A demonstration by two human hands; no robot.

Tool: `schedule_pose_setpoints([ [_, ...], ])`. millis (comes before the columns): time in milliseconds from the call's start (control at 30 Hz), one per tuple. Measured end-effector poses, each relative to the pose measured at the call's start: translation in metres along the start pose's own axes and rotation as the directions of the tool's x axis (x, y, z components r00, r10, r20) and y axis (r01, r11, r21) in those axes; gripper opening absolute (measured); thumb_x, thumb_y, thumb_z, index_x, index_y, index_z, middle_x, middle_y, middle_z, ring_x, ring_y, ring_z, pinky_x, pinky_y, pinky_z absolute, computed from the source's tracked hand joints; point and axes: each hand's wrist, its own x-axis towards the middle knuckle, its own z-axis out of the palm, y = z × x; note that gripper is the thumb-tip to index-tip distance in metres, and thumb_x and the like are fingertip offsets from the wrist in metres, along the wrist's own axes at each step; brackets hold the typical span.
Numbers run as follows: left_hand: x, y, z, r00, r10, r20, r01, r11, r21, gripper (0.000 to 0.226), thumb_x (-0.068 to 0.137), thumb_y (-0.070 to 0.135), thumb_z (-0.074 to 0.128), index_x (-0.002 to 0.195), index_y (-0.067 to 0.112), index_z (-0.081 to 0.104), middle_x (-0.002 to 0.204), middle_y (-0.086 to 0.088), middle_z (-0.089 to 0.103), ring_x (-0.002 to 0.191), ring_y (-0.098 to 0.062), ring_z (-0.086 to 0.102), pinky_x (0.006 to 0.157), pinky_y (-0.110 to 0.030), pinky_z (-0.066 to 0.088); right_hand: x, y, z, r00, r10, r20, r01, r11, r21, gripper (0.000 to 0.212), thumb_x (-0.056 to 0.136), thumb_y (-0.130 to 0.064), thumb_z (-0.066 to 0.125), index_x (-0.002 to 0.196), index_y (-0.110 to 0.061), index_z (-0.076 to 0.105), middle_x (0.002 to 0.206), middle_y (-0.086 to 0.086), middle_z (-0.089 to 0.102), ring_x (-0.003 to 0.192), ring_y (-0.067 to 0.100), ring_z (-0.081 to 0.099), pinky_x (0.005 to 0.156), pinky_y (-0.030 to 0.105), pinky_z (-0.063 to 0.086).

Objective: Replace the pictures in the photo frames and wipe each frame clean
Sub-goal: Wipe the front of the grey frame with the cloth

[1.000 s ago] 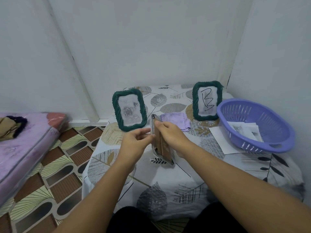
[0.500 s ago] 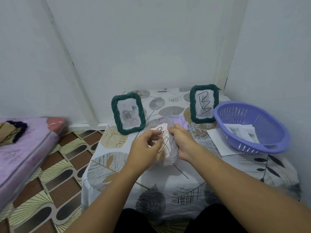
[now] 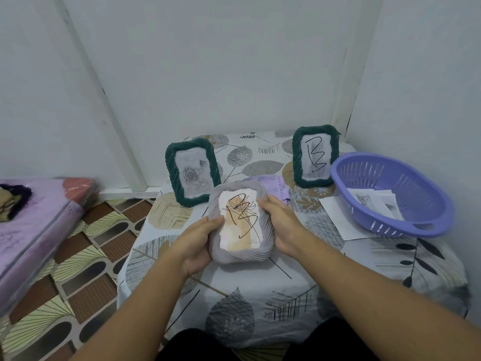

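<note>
Above the leaf-print table (image 3: 299, 290), just in front of the purple cloth (image 3: 273, 185): grey frame (image 3: 240, 252) face up with scribbled picture (image 3: 240, 221), gripped at both edges by left hand (image 3: 197, 243) and right hand (image 3: 282, 226). Risk judged: smudging the glass under the left thumb, or a slip knocking the rose-picture green frame (image 3: 192, 171) behind.

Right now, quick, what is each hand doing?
Left hand: holding the grey frame by its left edge.
Right hand: holding the same grey frame by its right edge.
</note>
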Motion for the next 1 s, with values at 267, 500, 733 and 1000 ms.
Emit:
schedule_pose_setpoints([
  [267,0.019,-0.003,-0.012,0.986,0.116,-0.121,-0.115,0.993,0.014,0.026,0.105,0.017,0.056,0.130,0.014,0.062,0.117,-0.014,0.077,0.112,-0.037,0.071,0.098,-0.059,0.055,0.038,-0.018,-0.033,0.914,-0.395,-0.086,0.161,0.552,-0.818,0.023,0.106,-0.033,0.051,0.120,-0.021,0.065,0.104,-0.005,0.064,0.091,0.015,0.059,0.073,0.031,0.044],
  [500,0.026,-0.003,-0.011,0.976,0.181,-0.119,-0.176,0.983,0.045,0.026,0.106,0.017,0.055,0.130,0.016,0.062,0.116,-0.009,0.078,0.109,-0.032,0.073,0.098,-0.055,0.056,0.085,-0.022,-0.042,0.919,-0.388,0.062,0.139,0.172,-0.975,0.034,0.102,-0.030,0.056,0.134,-0.023,0.062,0.139,0.013,0.054,0.125,0.032,0.052,0.107,0.043,0.043],
  [733,0.030,0.002,-0.011,0.973,0.210,-0.094,-0.204,0.976,0.075,0.027,0.105,0.020,0.056,0.131,0.018,0.063,0.116,-0.007,0.078,0.106,-0.029,0.075,0.088,-0.046,0.061,0.125,-0.027,-0.016,0.948,-0.233,0.217,0.223,-0.002,-0.975,0.063,0.095,-0.005,0.060,0.152,-0.020,0.041,0.154,0.008,0.044,0.140,0.031,0.039,0.115,0.051,0.038],
  [1000,0.033,0.007,-0.011,0.971,0.232,-0.057,-0.227,0.970,0.088,0.026,0.105,0.018,0.055,0.129,0.015,0.063,0.115,-0.007,0.078,0.104,-0.027,0.076,0.078,-0.037,0.063,0.145,-0.034,-0.023,0.995,-0.012,0.094,0.093,-0.078,-0.993,0.091,0.097,-0.007,0.056,0.164,-0.025,-0.002,0.163,0.014,0.031,0.148,0.041,0.028,0.118,0.061,0.028],
])
